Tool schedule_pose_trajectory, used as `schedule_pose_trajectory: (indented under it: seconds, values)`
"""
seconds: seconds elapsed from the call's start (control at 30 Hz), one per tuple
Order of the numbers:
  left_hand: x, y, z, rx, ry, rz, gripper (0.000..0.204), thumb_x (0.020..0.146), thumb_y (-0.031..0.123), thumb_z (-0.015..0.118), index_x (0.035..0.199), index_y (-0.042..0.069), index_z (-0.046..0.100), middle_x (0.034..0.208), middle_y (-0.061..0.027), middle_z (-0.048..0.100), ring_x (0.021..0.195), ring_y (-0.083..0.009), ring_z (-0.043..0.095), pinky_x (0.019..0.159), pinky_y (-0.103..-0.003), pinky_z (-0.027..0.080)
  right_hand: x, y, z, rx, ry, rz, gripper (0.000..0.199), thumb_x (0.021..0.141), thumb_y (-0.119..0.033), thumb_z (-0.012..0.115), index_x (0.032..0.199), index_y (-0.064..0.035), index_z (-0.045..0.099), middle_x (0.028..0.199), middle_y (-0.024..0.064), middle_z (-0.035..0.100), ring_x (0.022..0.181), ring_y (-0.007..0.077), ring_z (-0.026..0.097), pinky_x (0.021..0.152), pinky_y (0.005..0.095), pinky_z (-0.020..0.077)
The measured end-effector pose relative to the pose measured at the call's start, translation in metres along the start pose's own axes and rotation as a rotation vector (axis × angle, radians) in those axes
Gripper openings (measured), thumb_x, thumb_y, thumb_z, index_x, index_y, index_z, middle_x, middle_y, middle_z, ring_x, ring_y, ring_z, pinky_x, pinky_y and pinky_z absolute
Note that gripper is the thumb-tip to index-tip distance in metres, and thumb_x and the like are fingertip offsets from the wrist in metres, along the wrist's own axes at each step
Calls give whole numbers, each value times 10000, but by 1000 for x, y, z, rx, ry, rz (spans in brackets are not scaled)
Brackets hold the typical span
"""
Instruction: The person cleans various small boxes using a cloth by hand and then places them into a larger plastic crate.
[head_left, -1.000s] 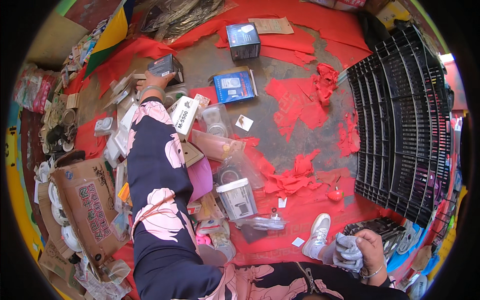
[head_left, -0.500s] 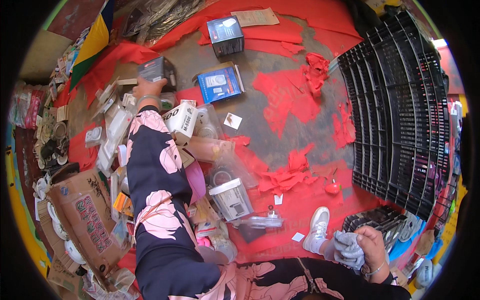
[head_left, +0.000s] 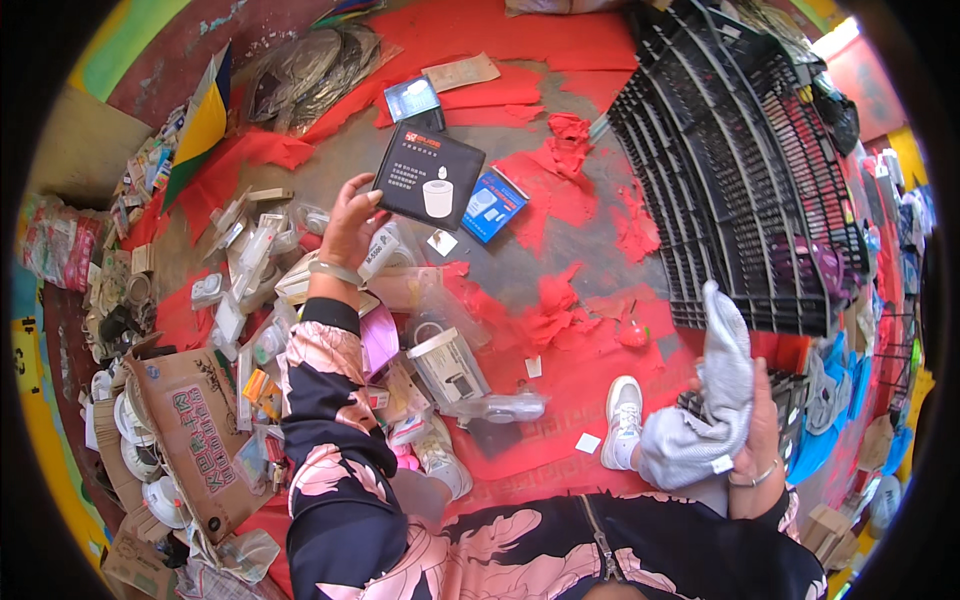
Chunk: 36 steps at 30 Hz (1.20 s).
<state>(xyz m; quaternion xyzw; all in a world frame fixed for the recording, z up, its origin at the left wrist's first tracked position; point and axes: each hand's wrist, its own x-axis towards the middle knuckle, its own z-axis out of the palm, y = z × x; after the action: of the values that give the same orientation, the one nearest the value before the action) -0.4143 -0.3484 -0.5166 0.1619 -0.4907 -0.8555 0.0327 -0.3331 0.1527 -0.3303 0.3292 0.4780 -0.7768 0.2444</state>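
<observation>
Black flat cardboard box (head_left: 430,176) is pinched in the left hand (head_left: 350,225), held far out front, long side tilted. Grey soft cloth (head_left: 700,420) is squeezed in the right hand (head_left: 762,432), close to the body, well apart from the box.

The black box (head_left: 428,178) looks like matt cardboard; the grey cloth (head_left: 705,420) is soft, slightly rough knit; the black grid panel (head_left: 740,170) seems hard plastic

Concrete floor (head_left: 560,270) — red paper scraps (head_left: 560,310), blue box (head_left: 493,204), cardboard carton (head_left: 190,440).
</observation>
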Motion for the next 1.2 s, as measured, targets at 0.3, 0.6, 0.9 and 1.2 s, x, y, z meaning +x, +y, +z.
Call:
schedule_pose_trajectory:
  seconds: [0.3, 0.6, 0.9, 1.2]
  values:
    - [-167, -29, 149, -483, -254, 177, 638, 767, 291, 613, 1301, 10, 405, 1272, -138, 497, 1187, -304, 479, 990, -476, 397, -70, 23, -64, -747, -473, -290, 330, 871, -188, 581, 1103, 46, 600, 1162, 144, 587, 978, 192, 605, 839, 299, 487]
    - [-385, -2, 219, -674, -194, 218, 693, 782, 326, 625, 1346, 37, 348, 1364, -175, 402, 1252, -358, 392, 1010, -552, 344, -94, 20, -76, -375, -758, -145, 387, 843, -96, 519, 1201, 49, 496, 1105, 137, 602, 940, 196, 620, 844, 297, 503]
    - [-525, 12, 211, -546, -80, 291, 651, 788, 288, 612, 1336, 45, 359, 1331, -135, 440, 1228, -302, 435, 975, -461, 409, -67, 31, -110, -704, -623, -1026, 172, 821, -10, 569, 954, 4, 677, 942, 39, 638, 789, 118, 593, 765, 237, 466]
    - [-527, -14, 209, -392, -143, 391, 594, 758, 154, 604, 1301, 52, 384, 1252, -114, 495, 1168, -262, 490, 988, -412, 407, -208, -48, -65, -401, -572, -1114, 213, 919, -211, 470, 895, -61, 620, 850, -29, 609, 744, 43, 538, 670, 192, 425]
